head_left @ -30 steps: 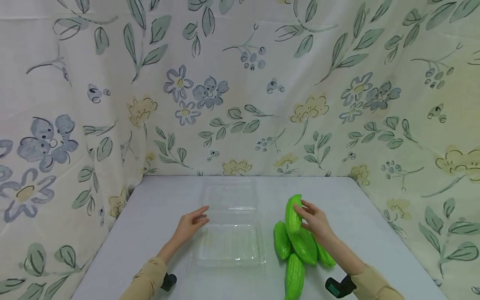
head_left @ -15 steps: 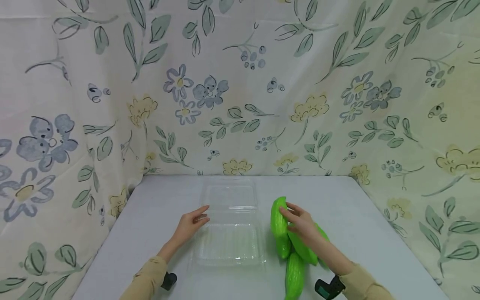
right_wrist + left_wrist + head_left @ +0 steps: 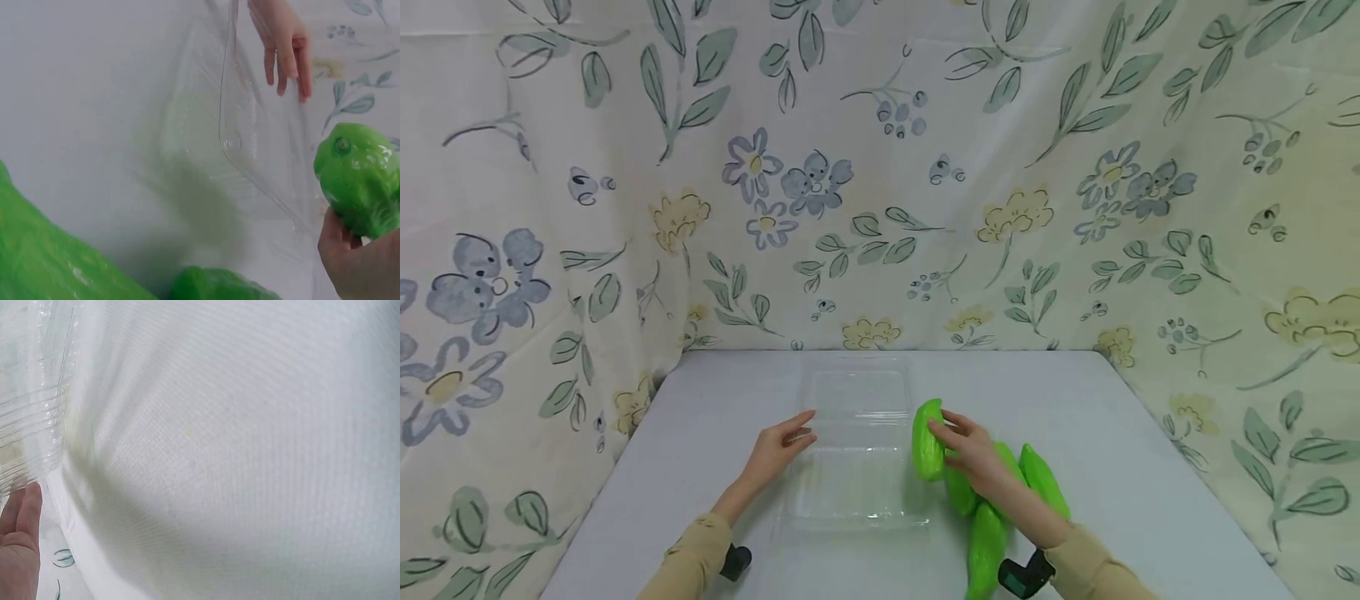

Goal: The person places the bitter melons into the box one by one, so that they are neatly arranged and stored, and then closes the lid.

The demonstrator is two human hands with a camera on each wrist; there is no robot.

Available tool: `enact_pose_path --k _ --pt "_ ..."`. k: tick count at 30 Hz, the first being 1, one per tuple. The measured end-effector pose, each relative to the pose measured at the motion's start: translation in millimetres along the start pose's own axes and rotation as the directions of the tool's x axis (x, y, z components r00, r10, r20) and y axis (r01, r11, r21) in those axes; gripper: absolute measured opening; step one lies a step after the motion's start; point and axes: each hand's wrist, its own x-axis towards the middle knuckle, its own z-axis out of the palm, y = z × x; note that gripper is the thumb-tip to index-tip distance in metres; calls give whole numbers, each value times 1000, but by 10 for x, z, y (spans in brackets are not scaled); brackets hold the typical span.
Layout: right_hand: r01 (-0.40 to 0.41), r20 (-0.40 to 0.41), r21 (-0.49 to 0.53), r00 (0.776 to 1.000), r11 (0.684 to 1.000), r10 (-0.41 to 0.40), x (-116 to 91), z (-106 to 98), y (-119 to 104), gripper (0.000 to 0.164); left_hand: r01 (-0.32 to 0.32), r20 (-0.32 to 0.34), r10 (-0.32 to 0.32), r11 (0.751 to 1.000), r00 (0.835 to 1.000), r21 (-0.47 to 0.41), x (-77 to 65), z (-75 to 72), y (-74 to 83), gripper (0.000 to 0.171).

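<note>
My right hand point(image 3: 977, 454), right of centre and low in the frame, holds one green gourd point(image 3: 928, 442) between thumb and fingers. That gourd points up the frame, overlapping the right edge of the box; the right wrist view shows its stem end. My right forearm slants in from the lower right, with the hand turned toward the left of the frame.

My left hand point(image 3: 778, 450), left of centre, grips nothing: its fingers reach out loosely toward the right, thumb a little apart, at the left edge of the box. I cannot tell whether the fingertips touch the plastic. The left forearm rises from the bottom of the frame, left of centre.

Between my hands lies one clear box point(image 3: 857, 487), opened flat in two halves, one above the other in the frame.

I count four more gourds point(image 3: 987, 550) at lower right, bunched together around and below my right hand, which partly hides some; that makes five.

Each of my two beige sleeves point(image 3: 688, 558) has one black device point(image 3: 735, 563) near its cuff. Under everything is one white table point(image 3: 722, 383); flowered cloth point(image 3: 880, 167) fills the upper frame and both sides.
</note>
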Motion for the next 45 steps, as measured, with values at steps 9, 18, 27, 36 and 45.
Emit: enact_pose_path --k 9,18,27,36,45 --pt "4 35 15 999 1000 -5 31 230 38 64 -7 -27 7 1000 1000 10 47 71 -322 44" --pt "-3 64 44 998 999 0 27 393 74 64 -33 -12 33 999 999 -6 61 65 -416 46" --pt "-17 105 45 994 999 12 38 535 84 67 -19 -12 19 1000 1000 -5 51 68 -447 47" --pt "-31 149 18 988 999 28 74 726 237 70 -13 -12 13 1000 1000 -19 46 70 -429 47" --pt "-41 171 21 985 999 37 76 896 344 71 24 -11 -23 999 1000 21 81 97 -412 47"
